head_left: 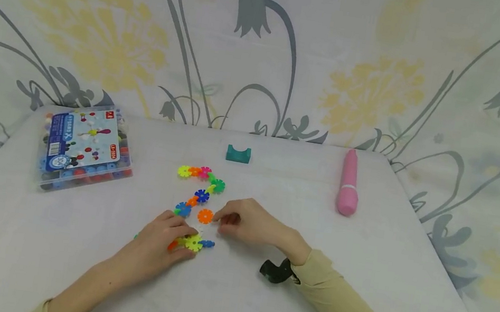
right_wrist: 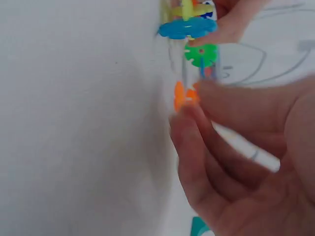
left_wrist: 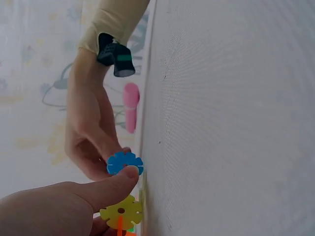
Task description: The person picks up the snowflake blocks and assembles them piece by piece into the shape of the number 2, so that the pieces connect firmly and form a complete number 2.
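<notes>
A winding chain of colourful notched plastic discs [head_left: 201,195] lies on the table and runs under my left hand [head_left: 159,239]. This hand holds its near end, thumb and fingers around the yellow disc [head_left: 193,243]; part of the chain is hidden beneath the palm. Past the yellow disc sticks out a blue disc [left_wrist: 123,162], with the left thumb against it in the left wrist view. My right hand [head_left: 252,223] pinches a single orange disc [head_left: 205,216] at its edge, just beyond the chain's near end. In the right wrist view that disc shows nearly edge-on at the fingertips.
A clear plastic case [head_left: 127,173] of building pieces stands at the back left. At the back middle is a teal block [head_left: 238,155] with a curved notch. A pink cylindrical case [head_left: 348,186] lies at the back right. A black device [head_left: 276,271] is by the right wrist.
</notes>
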`<state>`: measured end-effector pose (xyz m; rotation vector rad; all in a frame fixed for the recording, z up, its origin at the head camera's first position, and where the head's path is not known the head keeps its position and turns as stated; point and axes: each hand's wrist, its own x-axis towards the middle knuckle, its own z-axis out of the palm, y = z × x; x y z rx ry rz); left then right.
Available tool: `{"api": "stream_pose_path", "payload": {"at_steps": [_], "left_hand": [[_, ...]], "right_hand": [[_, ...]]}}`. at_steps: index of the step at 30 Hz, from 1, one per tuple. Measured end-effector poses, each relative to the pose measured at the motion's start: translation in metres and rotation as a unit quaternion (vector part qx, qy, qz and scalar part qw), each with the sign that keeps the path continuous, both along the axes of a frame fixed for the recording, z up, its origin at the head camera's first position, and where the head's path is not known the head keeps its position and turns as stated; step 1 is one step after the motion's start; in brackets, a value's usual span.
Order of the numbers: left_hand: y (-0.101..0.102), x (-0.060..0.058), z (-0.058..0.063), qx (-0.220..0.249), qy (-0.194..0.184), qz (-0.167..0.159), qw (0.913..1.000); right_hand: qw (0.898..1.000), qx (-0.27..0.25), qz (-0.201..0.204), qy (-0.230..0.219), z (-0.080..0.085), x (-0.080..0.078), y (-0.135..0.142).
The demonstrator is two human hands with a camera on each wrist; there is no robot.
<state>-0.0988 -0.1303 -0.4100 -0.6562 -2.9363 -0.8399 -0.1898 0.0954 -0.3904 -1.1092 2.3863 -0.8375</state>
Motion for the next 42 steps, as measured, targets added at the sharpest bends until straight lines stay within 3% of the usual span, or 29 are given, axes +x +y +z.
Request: {"api": "stream_pose_path", "payload": {"at_steps": [5,11,19,26,35,42], "left_hand": [[-0.001,0.001,0.000,0.003,-0.014,0.005,0.9999],[0.000,0.001,0.002,0.005,-0.026,0.008,0.9996],[0.002,-0.001,0.001,0.011,-0.016,0.002,0.9998],[0.002,-0.001,0.001,0.006,-0.025,0.013,0.9996],[0.001,0.002,0.001,0.012,-0.029,0.019,0.9993],[0.002,0.001,0.004,0.014,-0.031,0.016,0.9993]], "right_hand": [[0.996,0.022,-0.085,-0.004,-0.007,-0.007,-0.021],[0.992,0.042,-0.118,0.004,-0.010,-0.008,-0.032],[0.991,-0.024,-0.114,-0.060,-0.008,0.001,-0.002],[0.976,-0.075,-0.096,-0.180,-0.011,0.011,0.026],[0.968,-0.075,-0.085,-0.222,-0.008,0.017,0.024],[0.965,-0.081,-0.096,-0.229,-0.008,0.019,0.024]]}}
